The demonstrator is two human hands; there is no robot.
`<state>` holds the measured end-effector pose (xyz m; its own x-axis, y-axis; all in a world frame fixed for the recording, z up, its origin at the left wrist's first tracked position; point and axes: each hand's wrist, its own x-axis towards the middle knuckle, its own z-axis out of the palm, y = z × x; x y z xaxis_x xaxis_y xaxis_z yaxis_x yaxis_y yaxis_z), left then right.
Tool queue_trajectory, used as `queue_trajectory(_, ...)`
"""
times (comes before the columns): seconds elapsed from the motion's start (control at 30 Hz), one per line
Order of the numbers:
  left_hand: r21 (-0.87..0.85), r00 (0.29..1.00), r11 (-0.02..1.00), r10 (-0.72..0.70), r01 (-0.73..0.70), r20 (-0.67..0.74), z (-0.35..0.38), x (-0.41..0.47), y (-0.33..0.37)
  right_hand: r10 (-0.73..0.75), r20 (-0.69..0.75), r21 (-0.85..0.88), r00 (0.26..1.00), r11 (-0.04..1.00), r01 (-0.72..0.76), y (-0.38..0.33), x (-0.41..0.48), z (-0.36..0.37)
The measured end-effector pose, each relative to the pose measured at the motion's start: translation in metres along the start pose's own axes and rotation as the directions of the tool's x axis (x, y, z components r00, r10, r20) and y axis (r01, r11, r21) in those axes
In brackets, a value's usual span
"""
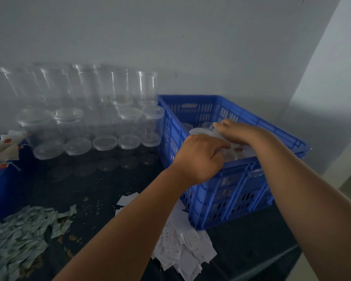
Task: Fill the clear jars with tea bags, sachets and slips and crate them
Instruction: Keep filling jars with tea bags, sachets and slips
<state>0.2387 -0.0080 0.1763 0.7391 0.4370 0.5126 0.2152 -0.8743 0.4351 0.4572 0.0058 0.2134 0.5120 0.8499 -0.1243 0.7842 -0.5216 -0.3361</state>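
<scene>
A blue slatted crate (pixel 237 177) stands on the dark table at the right, with filled clear jars inside. Both hands reach over its near-left rim onto one clear jar (pixel 203 131). My left hand (pixel 201 157) grips the jar's side, fingers curled round it. My right hand (pixel 234 131) lies on the jar's lid, fingers pointing left; whether it grips the lid I cannot tell. Empty clear jars (pixel 130 122) stand stacked in rows against the wall at the left. White paper slips (pixel 182 248) lie heaped by the crate's near corner. Greenish sachets (pixel 22 236) lie piled at the lower left.
A blue bin (pixel 0 185) with tea bags (pixel 4 147) sits at the far left edge. Loose clear lids (pixel 104 142) lie in front of the stacked jars. Tea crumbs dot the dark table top (pixel 93 191). A white wall runs behind everything.
</scene>
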Motion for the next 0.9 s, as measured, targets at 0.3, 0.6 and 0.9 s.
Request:
queue_trajectory(0.3, -0.39, 0.992, 0.913, -0.125, 0.12, 0.012, -0.013, -0.005, -0.004, -0.318, -0.411, -0.163, 0.854, 0.948, 0.275, -0.024, -0.049, -0.007)
queue_trajectory(0.6, -0.181, 0.928, 0.943, -0.314, 0.28, -0.201, -0.066, -0.118, -0.057, -0.535, -0.732, 0.094, 0.42, 0.532, 0.842, -0.075, -0.174, 0.084)
queue_trajectory(0.9, 0.04, 0.777, 0.788, -0.596, 0.615, -0.2, -0.026, -0.304, -0.13, -0.624, -0.42, 0.343, 0.659, 0.563, 0.752, -0.112, -0.214, 0.263)
